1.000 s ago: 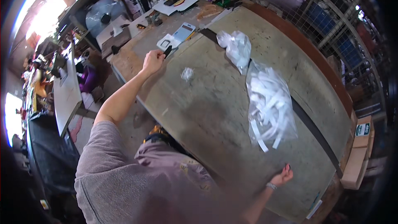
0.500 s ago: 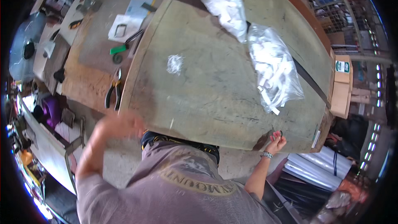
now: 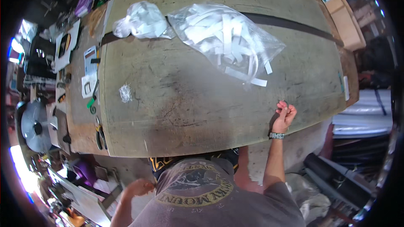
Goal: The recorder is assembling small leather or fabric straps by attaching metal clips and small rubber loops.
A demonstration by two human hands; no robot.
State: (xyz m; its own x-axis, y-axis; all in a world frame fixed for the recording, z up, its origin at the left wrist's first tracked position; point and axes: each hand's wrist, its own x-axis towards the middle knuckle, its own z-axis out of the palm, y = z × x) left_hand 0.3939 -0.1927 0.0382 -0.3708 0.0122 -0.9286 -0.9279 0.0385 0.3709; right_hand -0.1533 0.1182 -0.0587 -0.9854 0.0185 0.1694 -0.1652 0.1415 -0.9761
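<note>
Standing at the near edge of the desk (image 3: 311, 67). Holding the right hand (image 3: 285, 117) over its near right part, curling the fingers and bringing the thumb close to them in a narrow pose. Showing a tiny dark spot at the fingertips, too small to tell, so leaving any grip uncertain. Wearing a watchband (image 3: 277, 135) on the right wrist. Holding the left hand (image 3: 143, 187) low, off the desk, beside the shirt (image 3: 185, 197); blurring there, and giving no way to tell whether gripping anything.

Facing a clear bag (image 3: 208, 38) of white strips (image 3: 228, 38), lying beyond the right hand on the far half of the desk, well apart from the left hand. Pointing two strip ends out at the bag's near right side, toward the right hand. Touching the bag's narrow left end with a smaller white bundle (image 3: 145, 21). Running a dark band (image 3: 294, 25) across the desk beneath the bag.

Having a clump of white threads (image 3: 125, 93) lying near the desk's left side, with pliers (image 3: 99, 134) lying just beyond that side and a green tool (image 3: 91, 102) near them. Seeing a cardboard box (image 3: 341, 14) at the far right corner.
</note>
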